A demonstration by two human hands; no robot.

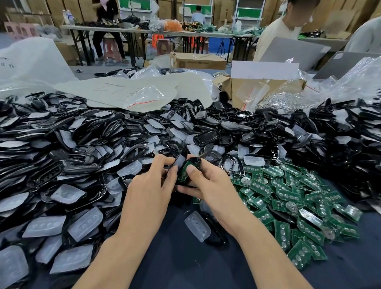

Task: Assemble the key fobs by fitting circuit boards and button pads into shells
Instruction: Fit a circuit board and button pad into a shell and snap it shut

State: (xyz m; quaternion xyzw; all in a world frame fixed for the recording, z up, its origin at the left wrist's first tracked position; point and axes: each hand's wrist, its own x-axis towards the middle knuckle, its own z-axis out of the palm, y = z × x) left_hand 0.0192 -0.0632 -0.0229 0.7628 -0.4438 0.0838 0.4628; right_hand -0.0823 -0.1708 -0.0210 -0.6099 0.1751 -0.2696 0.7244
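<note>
Fob assembly: board seating in shell.
Pad (197,226) loose on blue cloth (199,269), just nearer than shell (193,161). Right hand (207,181) grips shell, thumb pressing board (183,173) into it; left hand (158,178) pinches cover (180,160) at shell's left edge. Best pressed flat and even before closing. Board heap (293,203) right of shell; shell heap (72,149) left and beyond; box (238,89), tables (148,31), person (281,31) farther.

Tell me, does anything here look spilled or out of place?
Nothing looks damaged; parts simply lie in loose heaps. One clear button pad and a black shell lie apart on the dark cloth, away from the piles.
</note>
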